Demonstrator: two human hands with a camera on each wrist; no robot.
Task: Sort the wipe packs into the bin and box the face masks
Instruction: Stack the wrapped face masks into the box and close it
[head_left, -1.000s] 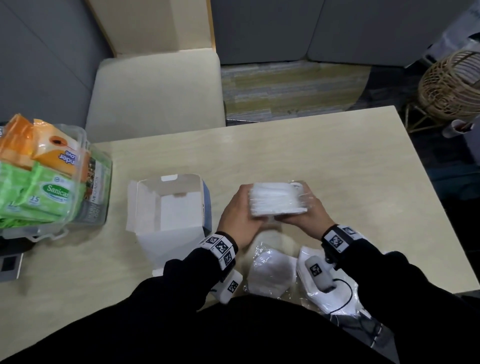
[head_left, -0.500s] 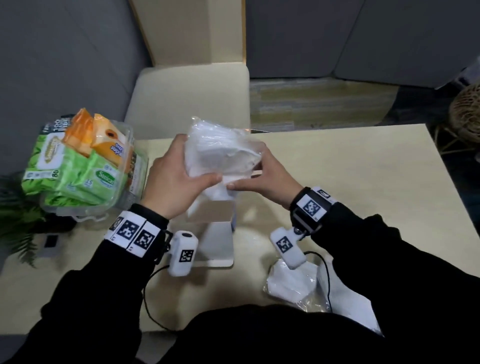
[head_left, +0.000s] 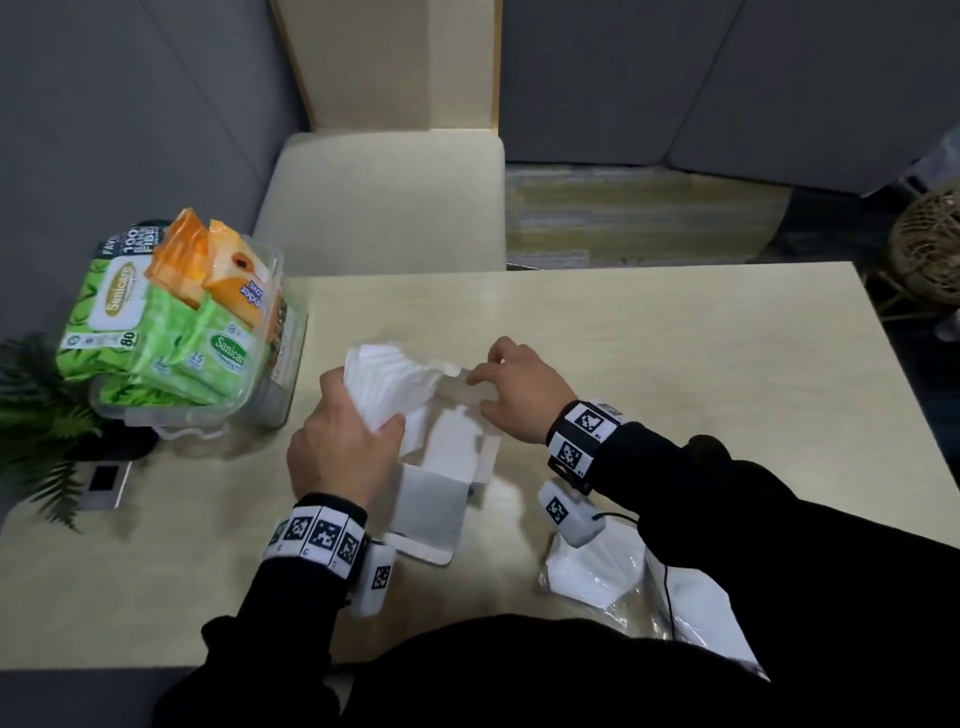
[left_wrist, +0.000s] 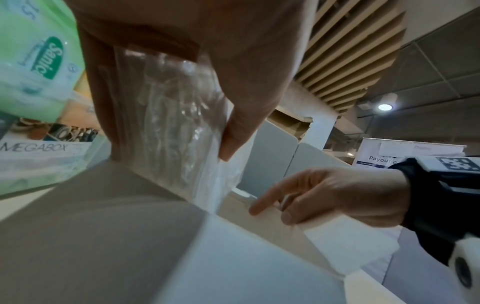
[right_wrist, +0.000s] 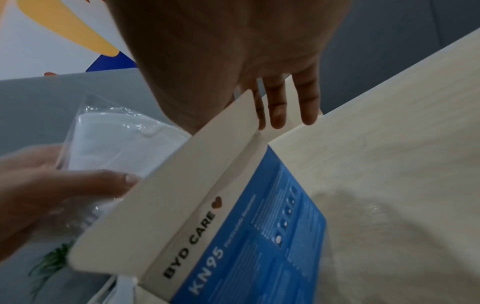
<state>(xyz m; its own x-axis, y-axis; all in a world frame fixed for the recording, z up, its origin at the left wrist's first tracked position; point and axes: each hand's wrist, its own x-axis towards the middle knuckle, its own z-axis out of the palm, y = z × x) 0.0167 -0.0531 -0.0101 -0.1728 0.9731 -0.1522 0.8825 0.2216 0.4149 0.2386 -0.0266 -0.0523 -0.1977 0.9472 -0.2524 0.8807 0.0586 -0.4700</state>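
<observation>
My left hand (head_left: 358, 410) grips a clear bag of white face masks (head_left: 395, 379) and holds it tilted at the mouth of the open white and blue mask box (head_left: 436, 499). In the left wrist view, thumb and fingers clamp the mask bag (left_wrist: 168, 115). My right hand (head_left: 483, 374) holds the box's upright flap at its right side; its fingers (right_wrist: 285, 111) lie against the flap (right_wrist: 182, 185). The clear bin (head_left: 260, 410) at the left holds green and orange wipe packs (head_left: 171, 332). More bagged masks (head_left: 592, 571) lie near the front edge.
A chair (head_left: 384, 208) stands behind the table (head_left: 675, 374). A plant (head_left: 36, 415) and a small device (head_left: 106, 483) sit at the left edge. A wicker basket (head_left: 924, 249) stands on the floor at the right.
The mask bag has come down from above the box to its opening. My right hand has let go of the bag and taken the box flap.
</observation>
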